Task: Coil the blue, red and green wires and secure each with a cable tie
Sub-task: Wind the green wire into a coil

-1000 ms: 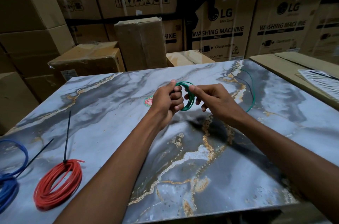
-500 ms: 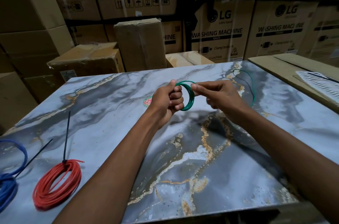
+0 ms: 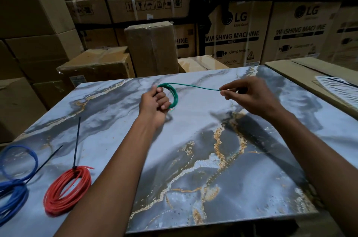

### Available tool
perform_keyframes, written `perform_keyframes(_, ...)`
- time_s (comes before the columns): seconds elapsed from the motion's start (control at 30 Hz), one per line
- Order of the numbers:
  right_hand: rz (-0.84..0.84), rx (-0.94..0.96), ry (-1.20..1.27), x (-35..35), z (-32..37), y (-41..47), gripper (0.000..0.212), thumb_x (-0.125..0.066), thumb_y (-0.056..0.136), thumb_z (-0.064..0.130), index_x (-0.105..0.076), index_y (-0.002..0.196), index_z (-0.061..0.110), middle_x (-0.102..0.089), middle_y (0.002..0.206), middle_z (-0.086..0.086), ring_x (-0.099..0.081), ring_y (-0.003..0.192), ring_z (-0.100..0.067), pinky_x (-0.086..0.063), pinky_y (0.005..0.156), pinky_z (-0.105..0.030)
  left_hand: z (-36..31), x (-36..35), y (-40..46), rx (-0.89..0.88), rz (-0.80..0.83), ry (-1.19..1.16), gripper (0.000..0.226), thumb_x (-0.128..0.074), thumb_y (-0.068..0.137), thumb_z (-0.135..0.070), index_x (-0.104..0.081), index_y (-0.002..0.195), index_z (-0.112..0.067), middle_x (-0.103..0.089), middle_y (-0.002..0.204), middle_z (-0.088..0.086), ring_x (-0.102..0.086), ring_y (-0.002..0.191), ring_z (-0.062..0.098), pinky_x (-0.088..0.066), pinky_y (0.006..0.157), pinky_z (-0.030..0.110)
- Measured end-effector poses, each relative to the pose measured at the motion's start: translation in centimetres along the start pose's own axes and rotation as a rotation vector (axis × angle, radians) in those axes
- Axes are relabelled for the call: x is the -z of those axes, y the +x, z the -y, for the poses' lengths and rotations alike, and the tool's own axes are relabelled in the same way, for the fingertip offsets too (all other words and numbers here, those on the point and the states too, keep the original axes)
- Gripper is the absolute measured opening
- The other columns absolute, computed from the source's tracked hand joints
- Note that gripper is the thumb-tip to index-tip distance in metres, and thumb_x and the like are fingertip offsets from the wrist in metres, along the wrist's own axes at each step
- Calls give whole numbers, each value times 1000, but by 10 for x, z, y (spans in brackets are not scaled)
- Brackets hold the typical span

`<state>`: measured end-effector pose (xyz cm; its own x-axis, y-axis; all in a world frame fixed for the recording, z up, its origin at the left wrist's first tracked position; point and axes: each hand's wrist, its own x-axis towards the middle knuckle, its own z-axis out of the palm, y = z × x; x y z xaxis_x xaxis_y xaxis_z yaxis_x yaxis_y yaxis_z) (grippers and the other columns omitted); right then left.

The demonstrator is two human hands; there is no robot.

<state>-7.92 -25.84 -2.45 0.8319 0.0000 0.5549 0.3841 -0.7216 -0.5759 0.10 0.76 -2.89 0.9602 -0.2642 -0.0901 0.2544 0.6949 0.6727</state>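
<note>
Above the table [image 3: 193,159], the left hand [image 3: 155,104] grips the green coil [image 3: 174,95] while the right hand [image 3: 249,95] has pulled its pinched tail out straight, ready for another loop.

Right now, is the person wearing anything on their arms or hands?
No. Both hands, left and right, are bare, with no gloves or rings showing. The forearms are uncovered as far as the frame reaches: no sleeves, watch or wristband in view.

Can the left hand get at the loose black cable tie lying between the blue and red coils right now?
Probably not: the left hand grips the green wire coil.
</note>
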Motion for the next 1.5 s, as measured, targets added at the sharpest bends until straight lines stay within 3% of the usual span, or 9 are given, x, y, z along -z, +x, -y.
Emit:
perform_keyframes(0.13,-18,25,19,-5,0,-1,33,-71,95,20,-70,128,22,-78,91,4,-67,60,-10,-59,62,-24,-5,9,5,-79,-164,-69,39,-35,108,-24,-44,71,-15,-27,39,-9,-21,30,5,-18,35,20)
perform_keyframes(0.23,-52,106,-206,-15,4,-3,31,-68,96,12,-71,125,23,-78,98,-1,-65,65,-9,-58,65,-28,-2,8,6,-113,-214,-43,39,-35,109,-24,-43,72,-15,-29,39,-9,-23,29,5,-19,35,19)
perform_keyframes(0.43,298,234,-509,-39,35,-12,28,-60,93,20,-77,114,27,-70,99,1,-64,84,-19,-46,65,-30,7,-4,1,-234,-221,151,36,-42,107,-31,-47,75,-15,-41,43,-7,-37,35,7,-33,38,19)
perform_keyframes(0.6,326,368,-410,-60,53,-23,25,-59,95,26,-77,113,27,-66,101,4,-64,82,-19,-52,67,-38,24,-13,-8,-275,-138,457,37,-48,105,-33,-55,75,-12,-56,51,-3,-51,46,13,-46,50,25)
perform_keyframes(0.8,20,402,-195,-66,51,-20,19,-68,96,24,-78,113,23,-65,100,3,-45,66,-5,-43,56,-30,39,-18,-15,-301,35,739,40,-49,104,-31,-59,71,-10,-59,59,4,-53,52,15,-47,55,25)
perform_keyframes(0.93,-150,348,-129,-59,46,-16,17,-73,94,27,-79,106,17,-69,90,1,-48,61,-8,-45,55,-29,43,-19,-18,-252,114,853,42,-50,104,-34,-61,72,-9,-57,56,3,-53,51,15,-47,53,26)
perform_keyframes(1.2,-267,155,-47,-49,31,-12,26,-71,93,42,-79,105,20,-73,90,4,-63,66,-17,-53,61,-43,44,-29,-25,-76,222,794,39,-42,106,-30,-48,73,-10,-28,44,-6,-25,37,10,-31,44,24)
perform_keyframes(1.4,13,-30,130,-56,37,-15,34,-47,108,34,-75,108,15,-73,83,6,-64,63,-10,-49,56,-26,38,-29,-25,75,249,487,40,-36,107,-29,-38,69,-15,-20,46,-8,-18,37,7,-21,41,21)
perform_keyframes(1.5,92,-82,256,-60,40,-15,45,-42,107,47,-72,101,14,-75,87,-8,-65,67,-28,-51,54,-38,36,-29,-23,82,201,386,41,-37,107,-29,-38,69,-16,-21,46,-8,-17,37,6,-20,39,20)
